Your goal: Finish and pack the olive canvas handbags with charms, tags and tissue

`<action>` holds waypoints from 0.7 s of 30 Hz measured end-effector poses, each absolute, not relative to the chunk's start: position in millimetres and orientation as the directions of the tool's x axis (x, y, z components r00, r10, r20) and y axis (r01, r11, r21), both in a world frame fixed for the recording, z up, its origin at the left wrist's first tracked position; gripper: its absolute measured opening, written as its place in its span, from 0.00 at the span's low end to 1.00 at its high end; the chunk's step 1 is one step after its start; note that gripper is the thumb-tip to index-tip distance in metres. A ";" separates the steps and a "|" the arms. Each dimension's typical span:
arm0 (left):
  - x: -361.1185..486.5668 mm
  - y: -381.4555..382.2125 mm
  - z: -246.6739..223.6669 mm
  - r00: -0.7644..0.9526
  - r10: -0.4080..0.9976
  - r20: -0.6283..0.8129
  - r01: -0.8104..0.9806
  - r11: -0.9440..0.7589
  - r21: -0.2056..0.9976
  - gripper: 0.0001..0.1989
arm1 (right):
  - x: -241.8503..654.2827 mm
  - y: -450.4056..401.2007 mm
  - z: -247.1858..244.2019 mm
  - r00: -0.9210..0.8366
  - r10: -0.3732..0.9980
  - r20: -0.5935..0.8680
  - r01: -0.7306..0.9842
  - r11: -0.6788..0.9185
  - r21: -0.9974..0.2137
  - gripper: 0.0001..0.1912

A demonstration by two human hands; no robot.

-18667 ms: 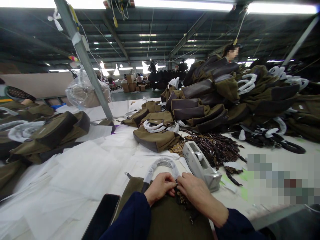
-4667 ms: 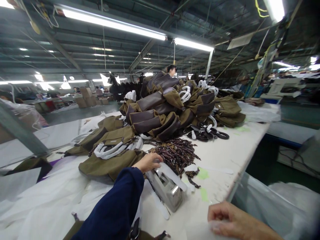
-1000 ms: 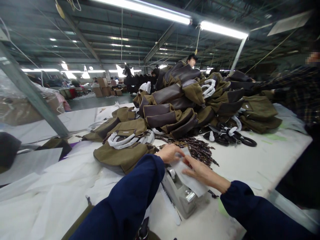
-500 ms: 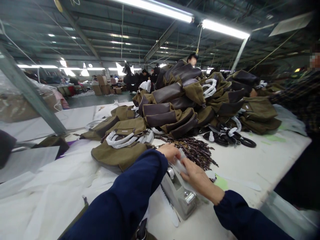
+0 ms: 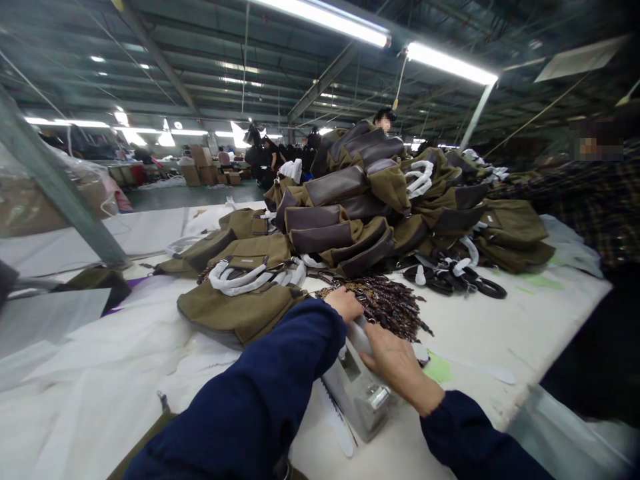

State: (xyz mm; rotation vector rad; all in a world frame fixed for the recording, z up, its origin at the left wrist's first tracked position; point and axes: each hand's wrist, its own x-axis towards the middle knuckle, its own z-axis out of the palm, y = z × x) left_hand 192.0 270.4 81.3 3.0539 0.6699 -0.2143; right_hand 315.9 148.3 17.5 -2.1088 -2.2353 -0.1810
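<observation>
A grey tape dispenser point(image 5: 363, 400) stands on the white table just below my hands. At its far end, a pale translucent tape roll point(image 5: 359, 337) sits between my hands and is partly hidden by them. My left hand point(image 5: 345, 305) is closed at the roll's far left side, its fingertips mostly hidden. From the right, my right hand point(image 5: 393, 357) grips the roll, fingers along its side. Just beyond lies a bunch of dark patterned tassel-like straps point(image 5: 393, 300). To the left is an olive handbag point(image 5: 240, 307) with white-wrapped handles.
Olive and brown bags point(image 5: 345, 220) are heaped high across the back of the table point(image 5: 480, 333). Black straps point(image 5: 450, 277) lie at the heap's right. White wrapping sheets point(image 5: 100, 373) cover the left side. A co-worker in a plaid sleeve point(image 5: 560, 193) stands at the right.
The tape roll and my hands have dropped slightly toward the dispenser. The co-worker at the right has shifted posture, and the view has moved a little.
</observation>
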 end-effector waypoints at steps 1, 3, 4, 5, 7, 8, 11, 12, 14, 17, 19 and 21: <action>190.1 270.8 82.4 0.898 0.413 -0.149 0.414 -0.910 -0.025 0.05 | 312.5 147.4 17.0 -0.058 0.991 0.123 0.997 0.052 0.050 0.10; 185.7 271.9 84.6 0.895 0.406 -0.186 0.408 -0.913 -0.030 0.06 | 307.8 144.4 17.2 -0.056 0.993 0.105 0.998 0.051 0.046 0.09; 183.5 272.6 85.3 0.891 0.406 -0.205 0.408 -0.912 -0.033 0.07 | 307.0 142.3 18.0 -0.061 0.994 0.093 0.998 0.058 0.035 0.09; 181.4 273.2 85.7 0.885 0.409 -0.222 0.412 -0.911 -0.034 0.07 | 307.6 139.8 19.3 -0.071 0.994 0.078 0.997 0.070 0.008 0.09; 177.9 274.4 85.2 0.874 0.418 -0.248 0.423 -0.906 -0.034 0.07 | 311.9 134.6 22.8 -0.091 0.995 0.035 0.991 0.094 -0.097 0.11; 176.6 274.9 84.4 0.870 0.419 -0.258 0.426 -0.904 -0.031 0.07 | 315.0 132.2 24.4 -0.095 0.995 0.007 0.982 0.095 -0.165 0.12; 173.3 276.1 80.9 0.865 0.415 -0.280 0.427 -0.904 -0.021 0.08 | 321.7 128.6 25.4 -0.095 0.992 -0.082 0.952 0.066 -0.299 0.17; 172.2 276.3 79.7 0.864 0.415 -0.286 0.428 -0.903 -0.018 0.08 | 321.8 128.7 24.0 -0.088 0.992 -0.094 0.958 0.058 -0.280 0.18; 170.2 276.3 77.5 0.859 0.420 -0.293 0.435 -0.900 -0.015 0.10 | 318.9 130.1 19.6 -0.067 0.994 -0.088 0.983 0.051 -0.178 0.20; 169.2 275.7 75.3 0.852 0.430 -0.299 0.447 -0.894 -0.011 0.12 | 311.8 131.4 14.8 -0.059 0.997 -0.053 0.995 0.055 -0.082 0.18; 170.5 275.2 74.3 0.848 0.438 -0.298 0.455 -0.890 -0.011 0.12 | 310.1 130.0 15.9 -0.092 0.995 -0.041 0.990 0.086 -0.111 0.16; 172.0 274.6 73.7 0.846 0.448 -0.288 0.465 -0.885 -0.011 0.13 | 311.9 127.1 18.7 -0.129 0.991 -0.036 0.982 0.122 -0.144 0.17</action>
